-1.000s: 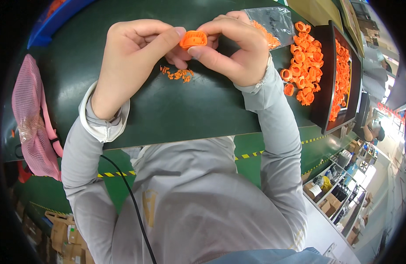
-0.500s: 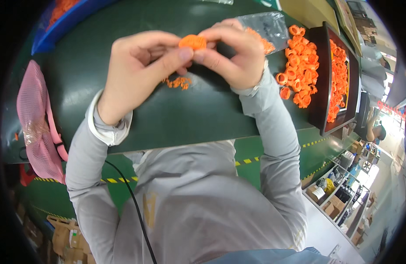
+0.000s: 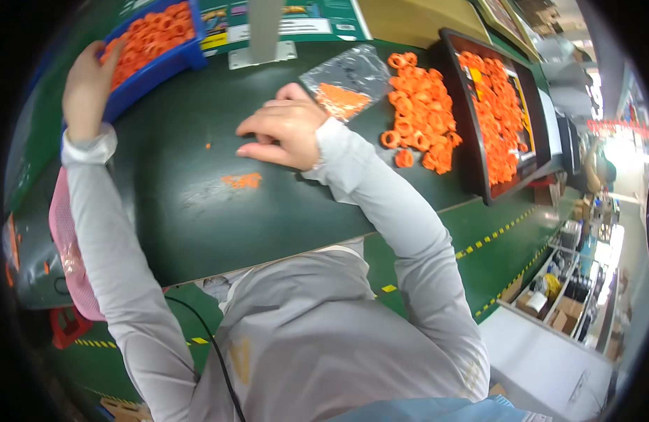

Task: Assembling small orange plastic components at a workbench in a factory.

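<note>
At the far left, my left hand (image 3: 87, 88) reaches into a blue bin (image 3: 145, 79) filled with orange ring-like plastic parts (image 3: 154, 36). Its thumb and fingers are apart over the parts, with the fingertips partly out of sight. My right hand (image 3: 288, 129) hovers at or rests on the dark green tabletop, fingers loosely bent and the thumb apart, with nothing visible between them. Beside its knuckles lies a clear plastic bag (image 3: 363, 69) with small orange bits (image 3: 342, 100) inside. A little heap of orange scraps (image 3: 242, 181) lies nearer to me.
Orange rings (image 3: 419, 105) are piled right of the bag. Next to them stands a black tray (image 3: 472, 133) holding more orange parts (image 3: 497, 112). A grey metal post (image 3: 265, 32) rises at the back. The pink mesh item (image 3: 70, 246) lies at the left edge.
Both hands held an orange part together before; they are now apart. My left hand has gone to the blue bin, and my right hand has lowered toward the tabletop. The view has shifted left.
</note>
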Available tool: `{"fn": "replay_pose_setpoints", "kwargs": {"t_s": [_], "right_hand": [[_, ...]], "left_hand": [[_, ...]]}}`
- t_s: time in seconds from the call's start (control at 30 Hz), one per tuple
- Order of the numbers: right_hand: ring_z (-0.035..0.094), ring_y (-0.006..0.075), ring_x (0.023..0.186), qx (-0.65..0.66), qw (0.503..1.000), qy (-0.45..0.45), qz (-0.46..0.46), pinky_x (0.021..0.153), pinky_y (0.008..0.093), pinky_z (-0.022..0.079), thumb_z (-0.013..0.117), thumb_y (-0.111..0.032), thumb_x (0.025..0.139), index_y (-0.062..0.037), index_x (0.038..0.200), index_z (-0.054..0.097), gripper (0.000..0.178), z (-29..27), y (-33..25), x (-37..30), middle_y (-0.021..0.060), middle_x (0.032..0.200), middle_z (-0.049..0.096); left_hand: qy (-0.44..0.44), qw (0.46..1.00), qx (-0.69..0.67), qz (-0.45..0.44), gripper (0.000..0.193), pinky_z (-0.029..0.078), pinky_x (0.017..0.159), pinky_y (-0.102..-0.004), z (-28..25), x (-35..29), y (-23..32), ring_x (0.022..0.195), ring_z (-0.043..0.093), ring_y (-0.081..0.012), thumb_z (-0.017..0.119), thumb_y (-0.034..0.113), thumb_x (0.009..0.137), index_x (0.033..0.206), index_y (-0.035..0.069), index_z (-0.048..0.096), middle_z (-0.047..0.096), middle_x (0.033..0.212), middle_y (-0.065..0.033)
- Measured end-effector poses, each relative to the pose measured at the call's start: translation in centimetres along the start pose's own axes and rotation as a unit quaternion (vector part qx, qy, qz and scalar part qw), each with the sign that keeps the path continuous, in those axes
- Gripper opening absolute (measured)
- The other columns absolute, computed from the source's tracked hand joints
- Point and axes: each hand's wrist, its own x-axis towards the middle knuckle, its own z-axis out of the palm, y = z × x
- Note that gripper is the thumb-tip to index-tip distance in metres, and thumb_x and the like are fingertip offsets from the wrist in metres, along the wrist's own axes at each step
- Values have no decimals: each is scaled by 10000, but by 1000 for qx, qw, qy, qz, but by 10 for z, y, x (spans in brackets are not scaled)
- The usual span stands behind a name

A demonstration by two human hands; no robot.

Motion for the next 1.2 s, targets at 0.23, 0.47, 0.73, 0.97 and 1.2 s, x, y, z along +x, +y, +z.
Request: {"fn": "replay_pose_setpoints", "kwargs": {"t_s": [0.23, 0.47, 0.73, 0.97, 1.2], "right_hand": [[647, 176, 839, -80, 996, -37, 14, 880, 371, 408, 752, -262, 857, -157, 975, 725, 160, -16, 15, -10, -19, 821, 688], [656, 332, 990, -369, 892, 105, 240, 854, 431, 545, 733, -215, 760, -154, 1037, 783, 288, -125, 83, -41, 103, 1019, 730], [622, 350, 1044, -467, 817, -63, 333, 862, 482, 530, 762, -374, 776, -271, 959, 819, 217, -148, 125, -63, 77, 1024, 711], [667, 238, 808, -71, 996, 30, 49, 697, 363, 461, 739, -138, 793, -112, 993, 756, 203, -79, -5, 28, 65, 979, 726], [589, 190, 807, -134, 990, 36, 0, 784, 359, 381, 781, -107, 745, -124, 1048, 709, 312, -38, -60, 42, -9, 873, 634]], "left_hand": [[-30, 927, -361, 99, 67, 431, 632, -266, -23, -92, 138, 740, 570, -143, 707, 42, 919, 965, 1, 683, 623, 843, -62], [-72, 902, -408, 122, 26, 382, 556, -258, -17, -140, 145, 633, 505, -118, 678, -33, 922, 942, -48, 672, 563, 772, -66], [-94, 864, -493, 48, 62, 336, 526, -287, -13, -147, 141, 576, 417, -112, 698, -6, 897, 897, -56, 661, 489, 699, -59], [-247, 622, -739, -84, 266, 564, 782, -252, -22, -157, 146, 873, 700, -134, 696, 72, 964, 1194, -60, 683, 738, 984, -105], [-265, 630, -726, -77, 277, 557, 766, -271, -8, -157, 139, 843, 697, -169, 658, 48, 985, 1228, -84, 638, 728, 987, -139]]}}
